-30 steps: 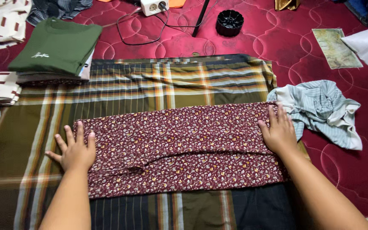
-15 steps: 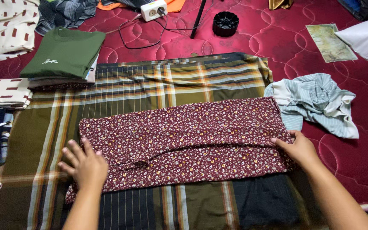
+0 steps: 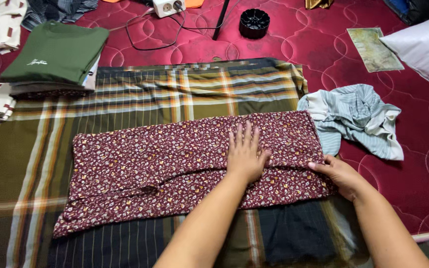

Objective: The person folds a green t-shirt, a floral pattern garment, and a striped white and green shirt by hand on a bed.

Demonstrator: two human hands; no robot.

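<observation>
Left hand (image 3: 245,155) has shifted from the cloth's left end to its middle, now flat, fingers spread, pressing the maroon floral garment (image 3: 165,164). Right hand (image 3: 340,173) pinches the garment's right edge. Garment lies folded lengthwise on the striped plaid sarong (image 3: 125,99); crosswise fold looks not yet done. Crumpled striped shirt (image 3: 358,119) unfolded, green folded shirt (image 3: 55,52) stacked.

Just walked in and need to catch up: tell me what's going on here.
A person is handling a maroon floral-print cloth spread flat on an olive plaid striped sheet over a red quilted mattress. The left hand presses flat on the middle of the cloth, while the right hand pinches its right edge. A crumpled pale blue striped garment lies to the right, and a folded green shirt tops a stack at upper left.
</observation>
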